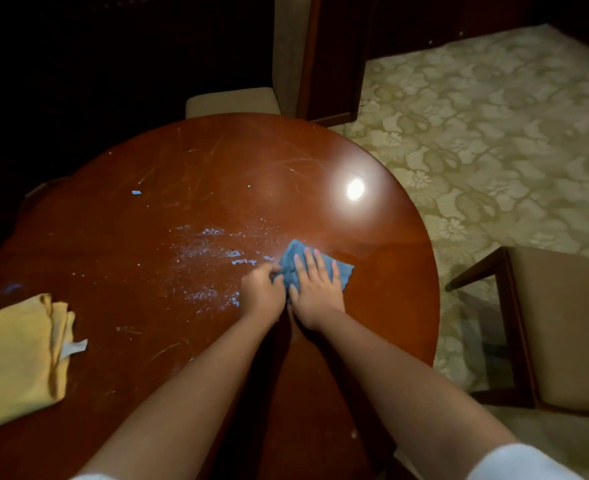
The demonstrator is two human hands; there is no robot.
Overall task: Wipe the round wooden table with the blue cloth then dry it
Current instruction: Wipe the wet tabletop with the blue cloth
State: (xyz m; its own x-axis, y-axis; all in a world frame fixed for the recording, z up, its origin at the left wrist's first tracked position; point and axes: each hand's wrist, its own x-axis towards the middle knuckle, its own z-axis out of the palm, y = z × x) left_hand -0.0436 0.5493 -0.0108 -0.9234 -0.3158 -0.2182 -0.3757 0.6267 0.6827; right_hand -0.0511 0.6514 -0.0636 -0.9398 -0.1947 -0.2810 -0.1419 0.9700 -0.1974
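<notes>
Seen from above: round wooden table [168,209], reddish and glossy, with a bright lamp reflection [355,188] toward its far right. Blue cloth [294,263] lay bunched on the tabletop, right of centre and just below that reflection. Pressed flat by the right hand [315,289], fingers straight and slightly spread across the cloth's upper side, palm down. Gripped at its left edge by the left hand [261,289], fingers curled around a fold of the fabric, knuckles up. Both hands touching or nearly touching at the wrists, forearms bare, white sleeve [525,462] showing at the lower right corner.

Left of the cloth, spread across the middle of the table: whitish wet smears and droplets [210,261], reaching up to the left hand. Farther up and left, a small pale blue scrap [136,192] lying alone, well apart from the cloth. Fine scratches visible over the far half of the tabletop.

At the table's near left edge, a folded yellow cloth [16,358] with a white tag [74,347] sticking out on its right side, well apart from the hands.

Around the table: an upholstered chair [230,102] tucked in at the far side, another chair [563,327] standing off to the right, patterned floral carpet [493,133] beneath. Upper left too dark to make out.
</notes>
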